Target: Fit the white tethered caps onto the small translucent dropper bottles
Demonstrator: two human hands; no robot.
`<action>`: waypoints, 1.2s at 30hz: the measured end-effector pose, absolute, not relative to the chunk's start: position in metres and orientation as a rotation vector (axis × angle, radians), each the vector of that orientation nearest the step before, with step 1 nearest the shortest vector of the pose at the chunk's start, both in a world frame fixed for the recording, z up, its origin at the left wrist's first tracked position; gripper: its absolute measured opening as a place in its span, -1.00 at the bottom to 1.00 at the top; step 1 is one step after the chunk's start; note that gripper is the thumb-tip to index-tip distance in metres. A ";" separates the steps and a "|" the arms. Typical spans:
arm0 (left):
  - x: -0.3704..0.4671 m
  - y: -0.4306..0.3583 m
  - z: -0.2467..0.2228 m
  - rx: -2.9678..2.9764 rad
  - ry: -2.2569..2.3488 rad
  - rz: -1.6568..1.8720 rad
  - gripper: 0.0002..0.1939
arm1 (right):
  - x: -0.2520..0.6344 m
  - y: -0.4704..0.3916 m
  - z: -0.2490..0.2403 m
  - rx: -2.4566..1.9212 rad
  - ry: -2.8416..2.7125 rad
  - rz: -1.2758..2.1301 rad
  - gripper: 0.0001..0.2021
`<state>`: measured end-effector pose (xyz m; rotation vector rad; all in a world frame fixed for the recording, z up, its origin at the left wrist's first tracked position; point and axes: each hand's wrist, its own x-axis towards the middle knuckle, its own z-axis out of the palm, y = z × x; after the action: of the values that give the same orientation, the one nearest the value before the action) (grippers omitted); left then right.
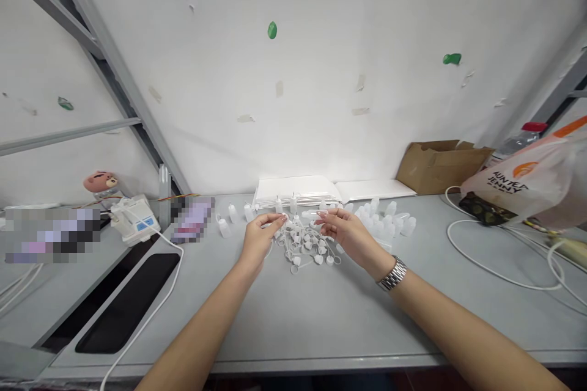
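Observation:
Above a pile of white caps with ring straps (pixel 316 250), both of my hands are raised with fingertips facing each other. My left hand (pixel 257 241) is closed in a pinch on a small white cap, partly hidden by the fingers. Between the thumb and fingers of my right hand (pixel 351 235) is a small translucent squeeze bottle (pixel 310 214), tilted on its side and pointing toward the left hand. A narrow gap shows between bottle and cap. Several capped bottles (pixel 223 227) stand at the left, behind my left hand. Loose bottles without visible caps (pixel 387 223) crowd together beyond my right hand.
White paper sheets (pixel 298 189) lie stacked against the wall. A cardboard box (pixel 440 165) and a plastic bag (pixel 518 177) stand at the right, near a white cable (pixel 499 281). At the left are a black mat (pixel 131 302), a power strip (pixel 135 220) and a blurred phone-like item (pixel 195 220).

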<state>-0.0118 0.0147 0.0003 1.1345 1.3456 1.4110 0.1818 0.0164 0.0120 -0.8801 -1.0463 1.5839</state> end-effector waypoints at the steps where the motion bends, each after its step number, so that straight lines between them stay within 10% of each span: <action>1: -0.012 0.015 0.000 1.113 1.315 1.401 -0.69 | 0.181 0.016 0.011 -0.878 -1.055 1.584 -0.77; 36: -0.006 0.002 0.014 1.191 1.066 1.353 -0.69 | 0.166 0.002 0.008 -0.933 -1.220 1.510 -0.67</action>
<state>-0.0057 0.0021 0.0136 1.1912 1.0665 1.3528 0.1663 0.0016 0.0084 -0.9328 -1.2199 1.5102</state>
